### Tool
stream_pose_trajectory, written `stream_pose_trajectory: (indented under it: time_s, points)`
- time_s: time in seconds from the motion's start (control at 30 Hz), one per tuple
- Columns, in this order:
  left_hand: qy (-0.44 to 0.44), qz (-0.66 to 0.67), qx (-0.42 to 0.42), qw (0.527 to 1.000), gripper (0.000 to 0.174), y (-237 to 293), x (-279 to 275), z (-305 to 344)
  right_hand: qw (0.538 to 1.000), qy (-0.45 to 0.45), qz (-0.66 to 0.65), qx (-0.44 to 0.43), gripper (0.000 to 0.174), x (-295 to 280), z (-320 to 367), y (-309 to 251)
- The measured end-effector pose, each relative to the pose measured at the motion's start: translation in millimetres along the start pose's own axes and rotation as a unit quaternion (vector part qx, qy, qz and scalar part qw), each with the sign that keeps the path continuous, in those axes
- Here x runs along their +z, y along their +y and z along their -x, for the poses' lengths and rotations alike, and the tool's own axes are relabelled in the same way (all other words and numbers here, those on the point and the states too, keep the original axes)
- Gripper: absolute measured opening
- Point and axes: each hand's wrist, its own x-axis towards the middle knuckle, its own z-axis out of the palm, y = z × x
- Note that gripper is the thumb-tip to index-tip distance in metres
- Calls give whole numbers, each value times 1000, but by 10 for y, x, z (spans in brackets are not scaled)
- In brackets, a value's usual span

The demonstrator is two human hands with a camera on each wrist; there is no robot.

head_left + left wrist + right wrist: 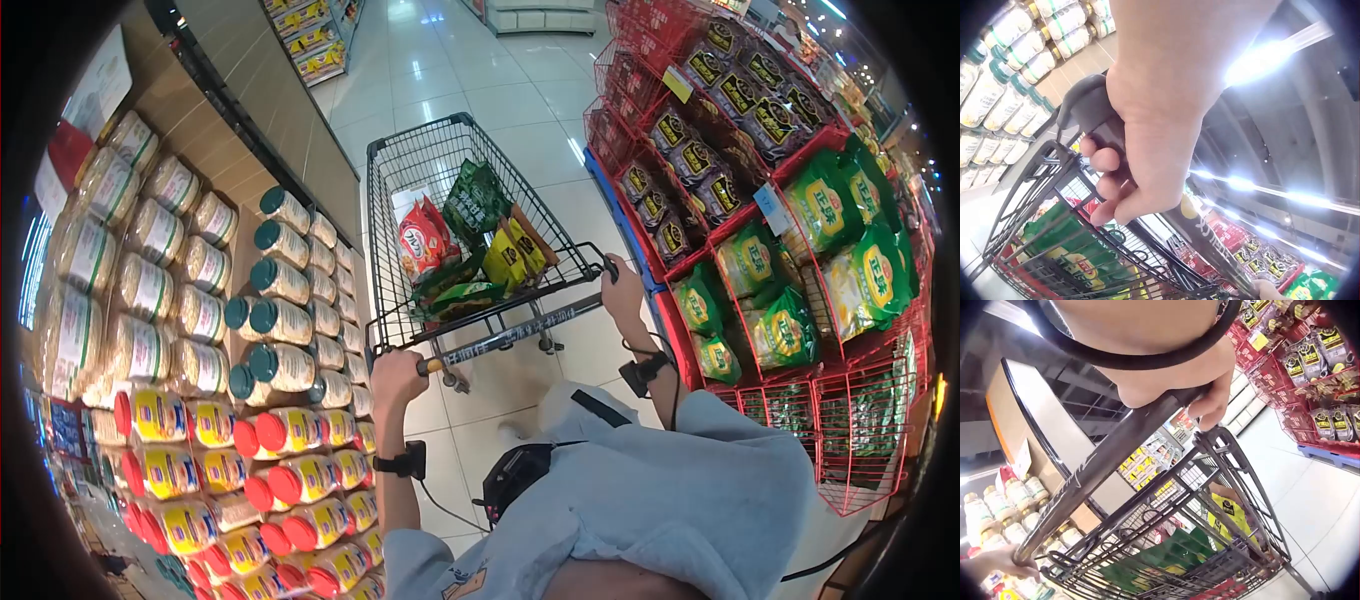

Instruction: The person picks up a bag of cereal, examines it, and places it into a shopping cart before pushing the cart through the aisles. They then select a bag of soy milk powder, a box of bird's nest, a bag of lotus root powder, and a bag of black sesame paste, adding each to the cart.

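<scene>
A black wire shopping cart [375,215] stands in front of the person, its dark push handle [500,338] printed with light lettering. The left hand [398,378] grips the handle's left end; in the left wrist view its fingers [1106,160] curl round the bar. At the other end, the right hand [622,290] holds the handle near its corner, with fingers [1213,406] wrapped over it in the right wrist view. Inside the basket lie a red bag [424,240], a dark green bag [476,200], a yellow bag [515,255] and more green packages [460,296].
Stacked clear jars [150,240] and yellow-labelled jars with red lids [160,415] line the left side. On the right, red wire racks [860,395] hold purple-black packets [770,115] and green bags [785,325]. Pale tiled floor [400,80] runs ahead between them, with shelves [545,18] beyond.
</scene>
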Motion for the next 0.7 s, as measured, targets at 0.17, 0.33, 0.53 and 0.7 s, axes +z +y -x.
stream_pose_trajectory:
  time_s: [0.17,0.33,0.53,0.7]
  points:
    - [-70,-22,18,997,15,-459,-172,-693,1000,-18,4,10,37,385,-390,-370]
    - [-62,-41,23,997,16,-799,-388,-1609,984,-121,131,0,44,996,-1332,-554]
    - [16,-9,0,1000,16,-1299,-607,-2839,963,-232,131,46,29,1807,-2608,-977]
    - [20,-2,-11,1000,17,-1699,-835,-3951,969,-227,76,56,21,2513,-3476,-1158]
